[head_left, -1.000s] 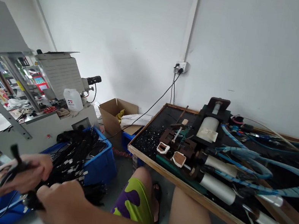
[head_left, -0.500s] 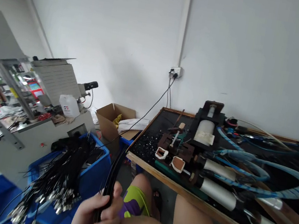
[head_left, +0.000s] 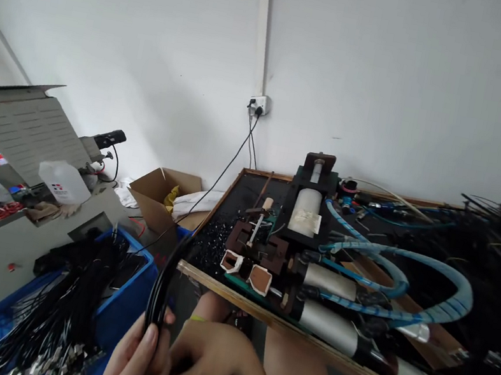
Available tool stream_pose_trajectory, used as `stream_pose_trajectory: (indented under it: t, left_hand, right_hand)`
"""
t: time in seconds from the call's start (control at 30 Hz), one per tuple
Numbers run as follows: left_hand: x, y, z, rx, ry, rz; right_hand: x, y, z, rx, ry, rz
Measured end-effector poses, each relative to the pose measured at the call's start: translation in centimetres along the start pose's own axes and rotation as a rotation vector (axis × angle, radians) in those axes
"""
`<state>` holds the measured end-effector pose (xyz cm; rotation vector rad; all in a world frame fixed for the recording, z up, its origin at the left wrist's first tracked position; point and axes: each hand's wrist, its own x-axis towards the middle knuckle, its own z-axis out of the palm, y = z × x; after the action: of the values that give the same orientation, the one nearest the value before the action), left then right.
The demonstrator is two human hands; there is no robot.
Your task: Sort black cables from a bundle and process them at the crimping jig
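A bundle of thin black cables (head_left: 158,291) rises in a curve from my left hand (head_left: 136,358), which is wrapped round it with the thumb lying along the front. The bundle's upper end reaches the left corner of the workbench. Close against the left hand is my right hand (head_left: 208,358), back turned up and fingers curled downward. Whatever those fingers grip is hidden beneath them. Ahead and to the right, a pneumatic clamping fixture (head_left: 256,243) with two white-edged brown pads sits at the front of the bench.
The wooden bench edge (head_left: 231,297) runs close before my knees. Silver air cylinders (head_left: 327,325) and blue hoses (head_left: 451,274) lie right. Left stands a blue crate (head_left: 127,295) heaped with black cables (head_left: 59,309) with metal ends. A cardboard box (head_left: 156,197) sits by the wall.
The view has swung right, so everything sits further left. My right hand has turned from curled fingers beside the bundle to back-up, lower against the left hand. The left keeps its hold.
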<state>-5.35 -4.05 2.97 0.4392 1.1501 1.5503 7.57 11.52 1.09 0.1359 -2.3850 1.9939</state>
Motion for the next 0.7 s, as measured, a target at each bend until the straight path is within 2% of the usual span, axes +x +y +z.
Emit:
stream_pose_trajectory:
  t: [0.1, 0.13, 0.27, 0.33, 0.4, 0.5, 0.6, 0.7]
  left_hand:
    - [1.9, 0.1, 1.5, 0.040, 0.055, 0.012]
    - [2.2, 0.0, 2.0, 0.051, 0.054, 0.016]
    - [2.1, -0.8, 3.3, 0.098, 0.018, 0.026]
    - [1.9, -1.4, 3.6, 0.127, 0.006, 0.038]
    - [1.7, -2.0, 3.7, 0.164, 0.025, 0.056]
    - [1.5, -2.9, 3.7, 0.245, 0.104, 0.107]
    - [1.0, -3.4, 3.6, 0.380, 0.136, 0.197]
    - [0.4, -3.5, 3.5, 0.506, 0.108, 0.242]
  right_hand:
    - [-0.4, 0.9, -0.7, 0.054, 0.110, -0.047]
    - [-0.6, 1.2, -0.5, 0.074, 0.209, -0.062]
    - [-1.5, 1.5, 1.5, 0.075, 0.770, -0.190]
    - [-2.0, 0.8, 2.5, 0.061, 0.931, -0.311]
    - [-2.3, -0.2, 3.1, 0.031, 1.047, -0.360]
    - [-2.7, -1.8, 3.5, -0.077, 1.278, -0.331]
    - [-3.5, -2.6, 3.5, -0.294, 1.470, -0.271]
    - [-4.2, -2.7, 3.7, -0.442, 1.570, -0.213]
